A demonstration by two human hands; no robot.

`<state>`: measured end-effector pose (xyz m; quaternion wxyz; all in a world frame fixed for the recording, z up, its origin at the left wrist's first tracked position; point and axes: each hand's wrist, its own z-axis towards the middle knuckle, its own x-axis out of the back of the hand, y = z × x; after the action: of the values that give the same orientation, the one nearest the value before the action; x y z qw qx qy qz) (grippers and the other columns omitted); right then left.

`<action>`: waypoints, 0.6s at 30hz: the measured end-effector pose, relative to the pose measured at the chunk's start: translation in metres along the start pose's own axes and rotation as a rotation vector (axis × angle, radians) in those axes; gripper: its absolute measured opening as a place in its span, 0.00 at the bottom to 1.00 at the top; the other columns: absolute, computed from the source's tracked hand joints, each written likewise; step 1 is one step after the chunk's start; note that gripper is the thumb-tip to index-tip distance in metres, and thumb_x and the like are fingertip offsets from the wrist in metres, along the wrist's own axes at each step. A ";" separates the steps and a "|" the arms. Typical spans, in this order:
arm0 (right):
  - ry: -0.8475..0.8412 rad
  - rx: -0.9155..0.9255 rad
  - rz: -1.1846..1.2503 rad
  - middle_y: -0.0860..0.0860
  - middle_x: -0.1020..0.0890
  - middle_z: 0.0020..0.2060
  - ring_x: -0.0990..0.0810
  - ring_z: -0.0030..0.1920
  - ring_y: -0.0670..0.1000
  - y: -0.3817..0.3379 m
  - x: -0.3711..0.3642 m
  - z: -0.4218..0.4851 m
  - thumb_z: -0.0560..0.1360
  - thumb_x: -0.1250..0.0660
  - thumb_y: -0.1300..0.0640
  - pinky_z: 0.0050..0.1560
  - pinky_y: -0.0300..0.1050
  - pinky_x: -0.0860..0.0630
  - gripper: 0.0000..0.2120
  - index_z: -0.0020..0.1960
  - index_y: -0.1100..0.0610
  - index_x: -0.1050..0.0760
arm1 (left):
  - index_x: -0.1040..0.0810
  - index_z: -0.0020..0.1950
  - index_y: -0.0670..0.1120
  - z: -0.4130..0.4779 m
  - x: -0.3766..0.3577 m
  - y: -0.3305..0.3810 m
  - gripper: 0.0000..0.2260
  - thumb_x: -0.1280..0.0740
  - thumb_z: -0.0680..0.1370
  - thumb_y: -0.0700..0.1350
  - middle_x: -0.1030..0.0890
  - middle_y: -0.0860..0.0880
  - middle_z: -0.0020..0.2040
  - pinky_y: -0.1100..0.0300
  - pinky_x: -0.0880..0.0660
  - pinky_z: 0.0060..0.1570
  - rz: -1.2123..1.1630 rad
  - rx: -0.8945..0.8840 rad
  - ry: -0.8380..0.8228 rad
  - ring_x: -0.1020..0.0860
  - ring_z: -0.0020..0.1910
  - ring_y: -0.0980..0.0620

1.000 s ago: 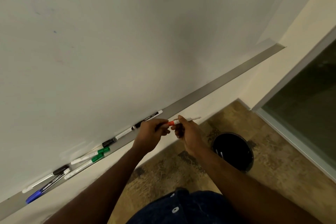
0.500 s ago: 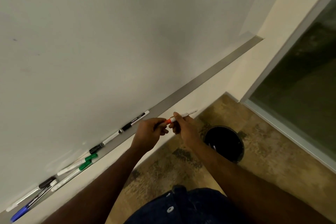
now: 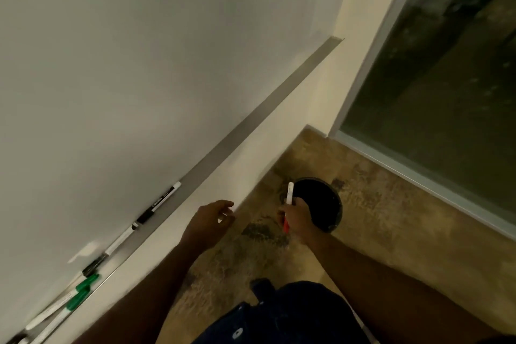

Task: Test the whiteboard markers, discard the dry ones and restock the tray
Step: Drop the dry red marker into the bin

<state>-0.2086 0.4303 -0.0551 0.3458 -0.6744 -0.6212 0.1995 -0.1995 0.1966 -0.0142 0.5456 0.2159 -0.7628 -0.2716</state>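
Marker (image 3: pixel 289 193) stands nearly upright in the right hand (image 3: pixel 297 215), whose fingers curl round its middle: red end down, white barrel poking up in front of the black bin (image 3: pixel 325 200) on the floor. Beside it the left hand (image 3: pixel 208 222) hangs empty, fingers loosely spread (touching nothing). On the tray (image 3: pixel 251 120) under the whiteboard (image 3: pixel 139 64) lie black markers (image 3: pixel 162 200) and green markers (image 3: pixel 83 290).

Left hand (image 3: pixel 208 222) has released the marker (image 3: pixel 290 193); its fingers (image 3: pixel 226 205) now hang apart. Right hand (image 3: pixel 297 215) alone grips it, carried over the bin (image 3: pixel 333 213), white barrel above the fingers.
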 end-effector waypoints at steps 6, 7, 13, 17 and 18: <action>0.069 0.018 -0.227 0.57 0.30 0.31 0.33 0.29 0.54 0.013 0.051 0.030 0.79 0.37 0.66 0.36 0.50 0.34 0.11 0.38 0.59 0.31 | 0.24 0.65 0.49 0.017 -0.014 0.001 0.14 0.33 0.79 0.47 0.17 0.54 0.54 0.57 0.24 0.55 0.075 -0.027 -0.107 0.20 0.51 0.57; 0.073 0.019 -0.241 0.56 0.29 0.31 0.32 0.30 0.55 0.011 0.058 0.037 0.79 0.37 0.66 0.39 0.52 0.33 0.12 0.37 0.58 0.31 | 0.24 0.65 0.50 0.021 -0.017 0.001 0.14 0.33 0.79 0.47 0.17 0.54 0.54 0.55 0.23 0.57 0.083 -0.026 -0.121 0.20 0.51 0.57; 0.138 0.176 -0.434 0.59 0.21 0.56 0.22 0.50 0.61 -0.020 0.087 0.057 0.80 0.35 0.56 0.42 0.47 0.30 0.22 0.72 0.60 0.32 | 0.25 0.67 0.48 0.036 -0.031 0.006 0.16 0.33 0.79 0.46 0.18 0.51 0.56 0.53 0.24 0.59 0.115 -0.035 -0.174 0.21 0.54 0.54; 0.188 0.216 -0.538 0.66 0.24 0.62 0.23 0.59 0.66 -0.031 0.100 0.059 0.81 0.38 0.56 0.54 0.56 0.25 0.20 0.70 0.65 0.31 | 0.26 0.68 0.49 0.042 -0.038 0.007 0.16 0.34 0.80 0.48 0.19 0.52 0.57 0.53 0.24 0.59 0.145 -0.040 -0.206 0.22 0.55 0.54; 0.192 0.233 -0.565 0.64 0.25 0.65 0.25 0.63 0.64 -0.031 0.101 0.060 0.81 0.38 0.55 0.61 0.54 0.27 0.21 0.72 0.63 0.32 | 0.26 0.68 0.49 0.044 -0.039 0.006 0.17 0.34 0.80 0.48 0.19 0.52 0.57 0.53 0.24 0.59 0.149 -0.035 -0.210 0.22 0.55 0.54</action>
<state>-0.2574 0.5420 -0.0578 0.5193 -0.4469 -0.7214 0.1007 -0.2295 0.2338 -0.0494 0.4850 0.1195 -0.8249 -0.2648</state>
